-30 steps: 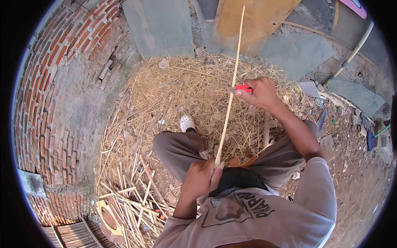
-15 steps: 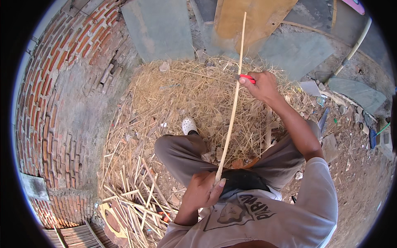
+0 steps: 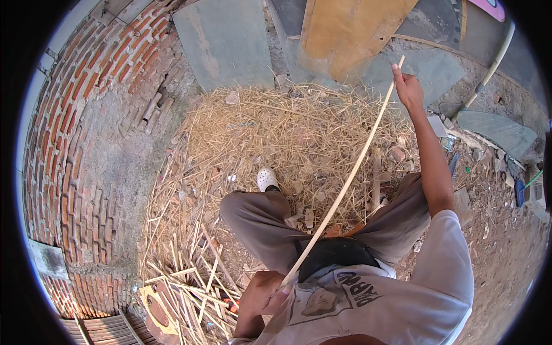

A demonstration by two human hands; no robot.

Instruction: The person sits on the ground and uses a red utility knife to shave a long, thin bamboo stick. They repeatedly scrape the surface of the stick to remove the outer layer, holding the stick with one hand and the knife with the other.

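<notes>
A long, pale, thin strip of bamboo or wood [image 3: 352, 173] runs at a slant from my lap up to the right, over my bent legs. My left hand [image 3: 265, 294] is closed round its lower end, close to my shirt. At the upper end, my right hand [image 3: 409, 91] is closed on a small red-handled tool [image 3: 404, 77], held against the strip. Most of that tool is hidden by the fingers; its blade does not show now. A dark pad or cloth [image 3: 330, 257] lies across my lap under the strip.
Straw-like shavings [image 3: 287, 129] cover the ground ahead of me. Cut strips [image 3: 198, 282] lie piled at the lower left, beside a brick wall [image 3: 69, 172]. Grey sheets [image 3: 227, 46] and a tan board [image 3: 351, 34] stand at the back. My white clog [image 3: 266, 179] rests among the shavings.
My right hand has moved up and to the right, toward the strip's far tip. The strip now leans further right, and my left hand has drawn down and left with its lower end.
</notes>
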